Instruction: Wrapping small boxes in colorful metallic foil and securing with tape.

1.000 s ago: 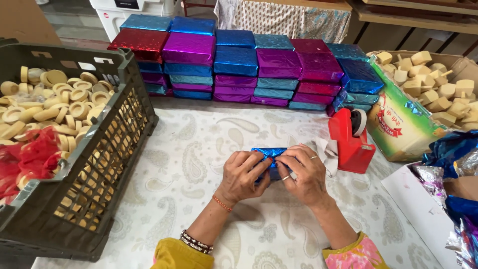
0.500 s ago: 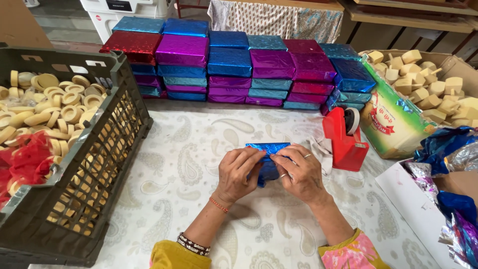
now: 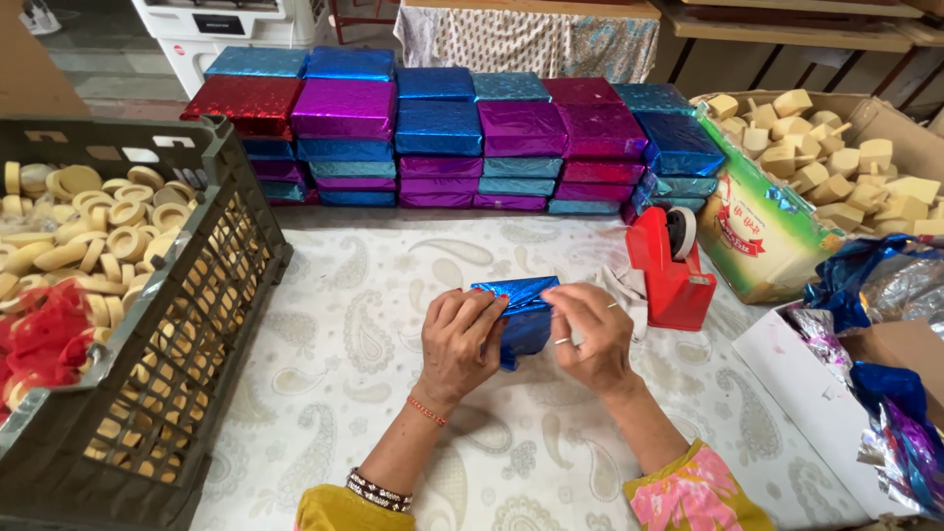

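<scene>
A counter under a pale paisley cloth carries a dark plastic crate of round wooden pieces at the left, a long stack of foil-wrapped boxes along the back, a cardboard box of wooden blocks at the right and a red tape dispenser just beside it. At the middle of the cloth lies a small blue foil packet, held between both hands. The left hand curls its fingers over the packet's left end, and the right hand pinches the foil at its right end.

Blue foil packet; red tape dispenser; white paisley tablecloth; dark crate.
</scene>
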